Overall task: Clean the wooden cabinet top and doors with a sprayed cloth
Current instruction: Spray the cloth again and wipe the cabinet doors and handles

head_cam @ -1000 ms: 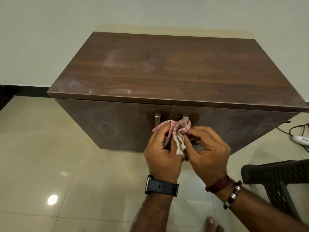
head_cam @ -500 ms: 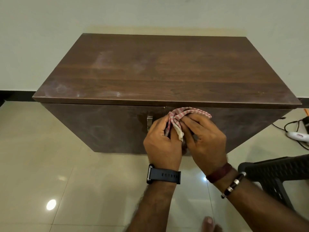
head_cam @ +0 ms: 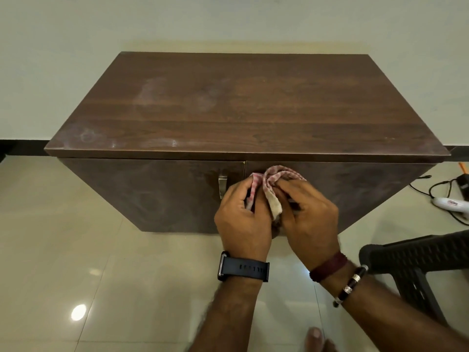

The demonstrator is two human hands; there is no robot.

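A dark wooden cabinet stands against the wall, its top (head_cam: 253,105) showing pale smudges on the left half. Both doors are closed: the left door (head_cam: 157,194) has a metal handle (head_cam: 222,185), and the right door (head_cam: 368,191) has its handle hidden behind my hands. A red-and-white checked cloth (head_cam: 275,181) is bunched between my left hand (head_cam: 243,219) and my right hand (head_cam: 309,214), right in front of the seam where the doors meet. Both hands grip the cloth.
A black plastic stool (head_cam: 418,257) stands at the right, close to my right forearm. A white device (head_cam: 450,203) with black cables lies on the tiled floor to the right of the cabinet. My foot (head_cam: 316,337) shows at the bottom edge.
Both hands with the cloth have risen closer to the cabinet's upper front edge, and the cloth has been spread a little to the right. The camera has shifted slightly.
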